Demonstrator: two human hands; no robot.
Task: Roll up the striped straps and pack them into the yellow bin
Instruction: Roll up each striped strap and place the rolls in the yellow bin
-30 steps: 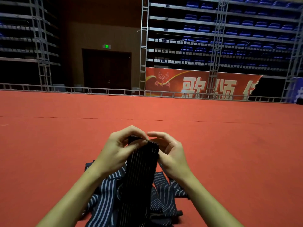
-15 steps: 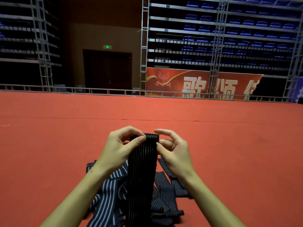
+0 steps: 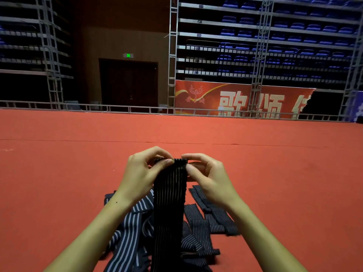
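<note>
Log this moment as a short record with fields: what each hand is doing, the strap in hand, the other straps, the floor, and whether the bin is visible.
left hand: left hand pinches the top left corner of the held strap
right hand: right hand pinches the top right corner
held strap: dark fabric strap with thin pale stripes, held upright, hanging down, not yet rolled
other straps: loose pile of striped dark fabric straps lying on the floor under the hands
floor: red carpet
yellow bin: not in view
</note>
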